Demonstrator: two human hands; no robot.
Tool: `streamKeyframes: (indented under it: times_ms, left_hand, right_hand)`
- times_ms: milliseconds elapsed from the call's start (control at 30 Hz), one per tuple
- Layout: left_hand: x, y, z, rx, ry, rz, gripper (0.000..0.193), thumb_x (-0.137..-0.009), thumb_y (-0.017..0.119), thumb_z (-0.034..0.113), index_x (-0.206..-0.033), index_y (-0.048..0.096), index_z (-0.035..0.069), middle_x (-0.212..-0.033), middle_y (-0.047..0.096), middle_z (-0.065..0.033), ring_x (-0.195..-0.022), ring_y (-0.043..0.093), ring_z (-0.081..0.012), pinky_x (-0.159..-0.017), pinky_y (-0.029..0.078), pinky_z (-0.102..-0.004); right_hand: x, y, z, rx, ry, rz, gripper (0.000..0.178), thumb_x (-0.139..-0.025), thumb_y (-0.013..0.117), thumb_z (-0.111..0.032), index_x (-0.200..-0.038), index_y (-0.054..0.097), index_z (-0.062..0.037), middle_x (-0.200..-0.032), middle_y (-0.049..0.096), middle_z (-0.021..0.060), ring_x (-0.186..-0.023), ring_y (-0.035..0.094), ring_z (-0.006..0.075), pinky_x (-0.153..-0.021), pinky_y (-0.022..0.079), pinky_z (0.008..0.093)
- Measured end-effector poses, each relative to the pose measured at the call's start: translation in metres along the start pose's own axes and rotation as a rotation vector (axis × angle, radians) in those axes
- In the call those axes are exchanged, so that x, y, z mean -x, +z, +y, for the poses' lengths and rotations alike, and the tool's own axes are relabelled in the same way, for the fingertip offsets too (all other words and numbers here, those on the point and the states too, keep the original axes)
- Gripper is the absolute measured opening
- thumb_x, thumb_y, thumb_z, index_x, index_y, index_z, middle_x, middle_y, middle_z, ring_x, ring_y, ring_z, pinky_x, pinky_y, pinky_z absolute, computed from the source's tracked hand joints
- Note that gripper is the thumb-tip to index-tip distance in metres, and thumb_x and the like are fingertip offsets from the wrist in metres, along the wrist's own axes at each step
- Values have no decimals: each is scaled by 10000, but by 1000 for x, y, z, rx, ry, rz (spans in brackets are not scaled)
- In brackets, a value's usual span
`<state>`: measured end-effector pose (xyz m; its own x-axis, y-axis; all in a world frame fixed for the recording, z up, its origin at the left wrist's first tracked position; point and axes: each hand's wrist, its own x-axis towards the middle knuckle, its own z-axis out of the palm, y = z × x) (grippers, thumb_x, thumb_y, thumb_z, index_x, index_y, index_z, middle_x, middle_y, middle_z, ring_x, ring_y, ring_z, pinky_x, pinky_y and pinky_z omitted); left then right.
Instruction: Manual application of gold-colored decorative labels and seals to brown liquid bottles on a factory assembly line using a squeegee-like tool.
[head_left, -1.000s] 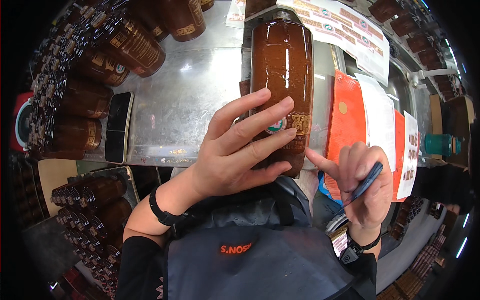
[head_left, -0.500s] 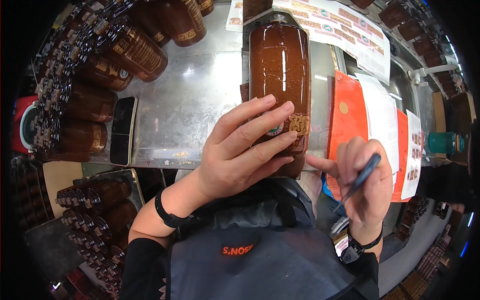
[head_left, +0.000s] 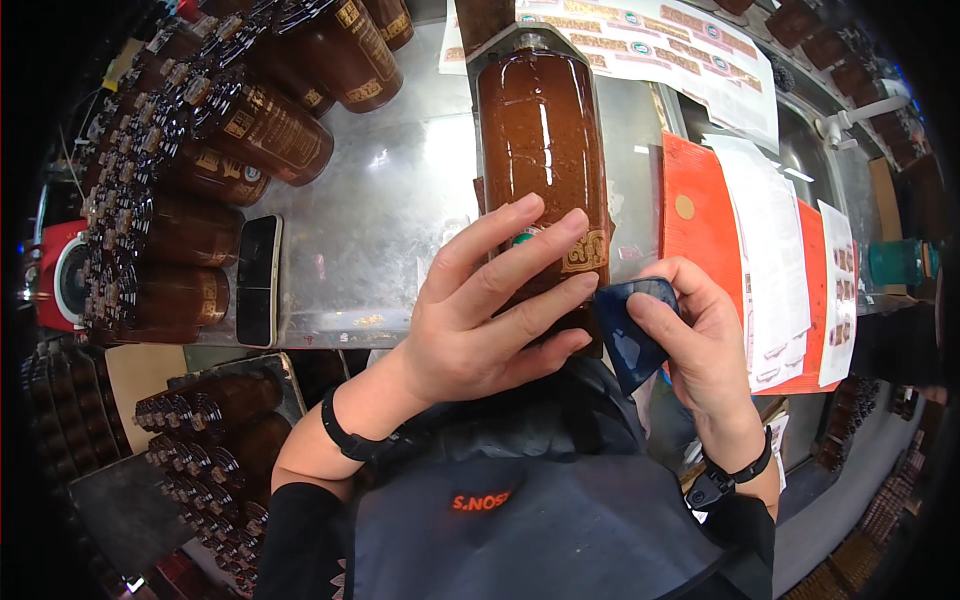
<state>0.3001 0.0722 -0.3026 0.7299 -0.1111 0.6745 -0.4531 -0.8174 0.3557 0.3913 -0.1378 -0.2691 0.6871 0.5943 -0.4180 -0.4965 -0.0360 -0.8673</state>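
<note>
A large glass jar (head_left: 540,130) of dark brown paste lies on its side in front of me, with a gold-patterned label (head_left: 585,252) near its close end. Across that end rests my left hand (head_left: 490,300), fingers spread on the glass and label, so part of the label is hidden. My right hand (head_left: 705,340) pinches a flat dark blue scraper (head_left: 635,335) between thumb and fingers. The scraper's upper corner is right beside the jar's lower right side, close to my left fingertips; I cannot tell whether it touches.
Several filled brown jars (head_left: 265,125) crowd the metal table's left side, beside a phone (head_left: 259,280). More jars (head_left: 205,410) stand lower left. Label sheets (head_left: 690,50) lie at the back; an orange folder (head_left: 685,205) and white papers (head_left: 760,250) lie to the right.
My right hand has turned the scraper from edge-on to broadside and brought it left to the jar. My left hand stays spread on the jar. The whole view has shifted slightly.
</note>
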Motion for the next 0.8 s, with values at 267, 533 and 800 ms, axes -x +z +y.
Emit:
streamKeyframes:
  times_ms: [267,533,800]
  left_hand:
    - [-4,0,9,34,-26,-14,388,-781,774,327,-1105,745,114,-1344,588,-148,-1307,452,-355,-1050,428,-413]
    - [-4,0,13,104,-50,-66,393,-773,775,325,-1104,747,114,-1360,584,-126,-1326,437,-349,-1065,407,-414]
    - [-3,-20,10,-67,-69,-117,404,-846,698,411,-1115,745,114,-1399,545,-174,-1375,366,-381,-1105,331,-437]
  right_hand:
    - [-1,2,-3,-172,27,-62,109,-925,661,-19,-1022,613,-13,-887,680,6,-763,618,23,-673,489,168]
    - [-2,-1,4,-227,28,-91,101,-928,654,-13,-1020,612,-10,-890,673,13,-768,618,35,-682,498,176]
    - [-1,-2,9,-193,56,-36,102,-926,651,-3,-1019,612,-10,-876,679,15,-755,630,34,-681,507,171]
